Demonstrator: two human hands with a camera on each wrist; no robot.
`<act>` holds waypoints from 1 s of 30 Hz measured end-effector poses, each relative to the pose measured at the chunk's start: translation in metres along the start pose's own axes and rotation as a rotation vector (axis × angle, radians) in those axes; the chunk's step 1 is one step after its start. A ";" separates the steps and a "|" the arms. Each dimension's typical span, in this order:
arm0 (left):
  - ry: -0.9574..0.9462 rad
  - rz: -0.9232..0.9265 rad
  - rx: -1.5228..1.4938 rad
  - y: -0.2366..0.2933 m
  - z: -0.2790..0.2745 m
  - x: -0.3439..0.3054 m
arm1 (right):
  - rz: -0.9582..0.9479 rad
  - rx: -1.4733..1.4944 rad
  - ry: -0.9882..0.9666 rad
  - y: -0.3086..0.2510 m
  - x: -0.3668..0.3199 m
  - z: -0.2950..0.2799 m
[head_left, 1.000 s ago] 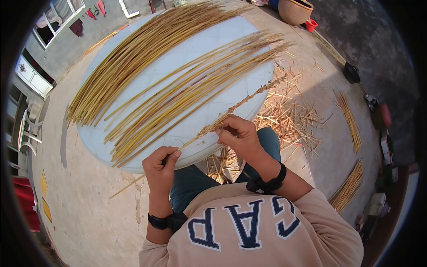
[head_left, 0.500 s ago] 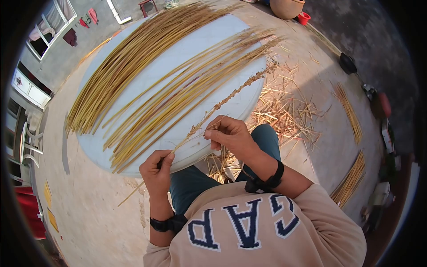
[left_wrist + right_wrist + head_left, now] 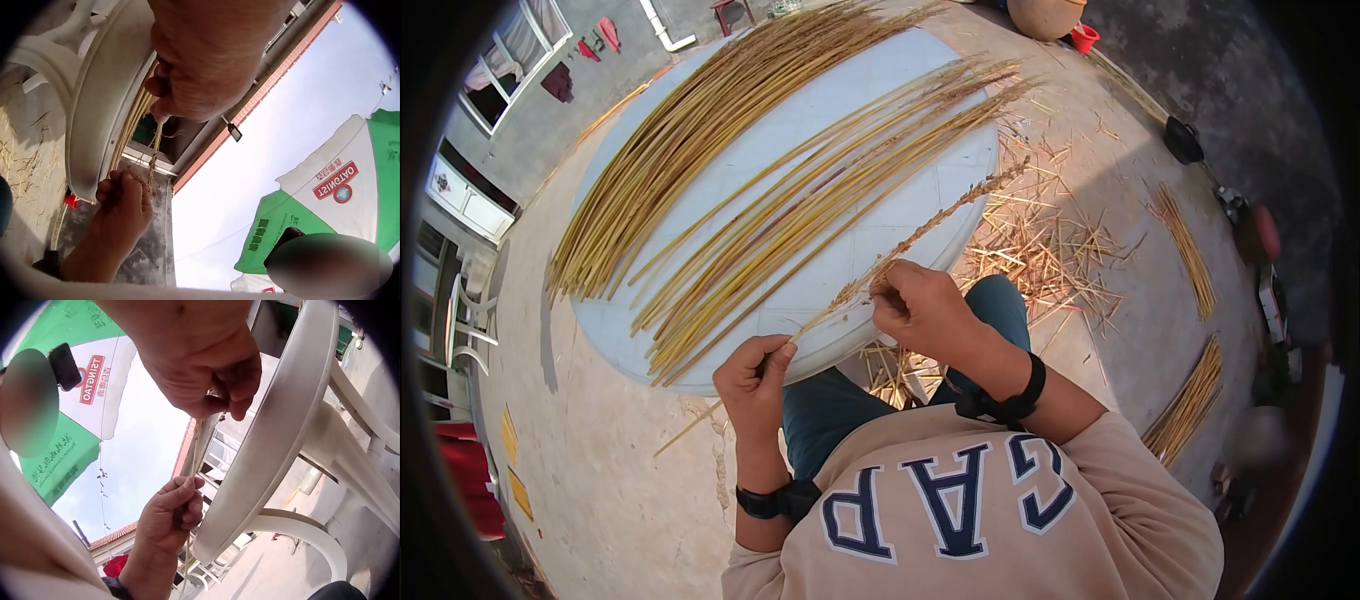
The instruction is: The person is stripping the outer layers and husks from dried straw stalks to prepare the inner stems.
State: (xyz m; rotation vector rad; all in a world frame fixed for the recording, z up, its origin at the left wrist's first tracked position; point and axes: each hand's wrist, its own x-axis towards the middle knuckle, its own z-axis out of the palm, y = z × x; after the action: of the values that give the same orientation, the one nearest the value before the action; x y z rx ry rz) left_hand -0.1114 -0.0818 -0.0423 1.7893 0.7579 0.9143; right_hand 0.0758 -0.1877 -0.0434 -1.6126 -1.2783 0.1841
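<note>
Thumb and fingers of the left hand pinch one thin stalk below its seed head, over the near edge of the table. The dry seed head slants up to the right across the white round table. Along its lower part, the right hand has curled fingertips at the small side sprigs. Seen from the left wrist, the right hand is close beside the hanging sprigs. In the right wrist view, the left hand grips the stalk below the right hand.
A thick bundle of stalks and a looser row lie on the table. Cut pieces litter the floor on the right, with two small bundles farther right. A white chair stands at the left.
Since half a second ago, the right hand has rolled knuckles-up and come back against the seed head, whose tip has swung down to the right. The left hand keeps its hold nearly still.
</note>
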 end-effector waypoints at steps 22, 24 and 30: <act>0.008 -0.047 -0.111 0.002 -0.010 0.003 | 0.424 0.679 -0.278 -0.026 0.016 -0.021; -0.005 -0.034 -0.050 0.001 -0.009 0.001 | 0.467 0.714 -0.276 -0.027 0.018 -0.013; 0.018 -0.031 -0.028 -0.003 -0.009 -0.002 | 0.519 0.728 -0.259 -0.020 0.014 -0.002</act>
State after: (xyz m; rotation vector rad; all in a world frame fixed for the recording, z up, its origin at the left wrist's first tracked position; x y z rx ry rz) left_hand -0.1204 -0.0777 -0.0428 1.7428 0.7782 0.9173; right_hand 0.0701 -0.1798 -0.0213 -1.2542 -0.7949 1.0788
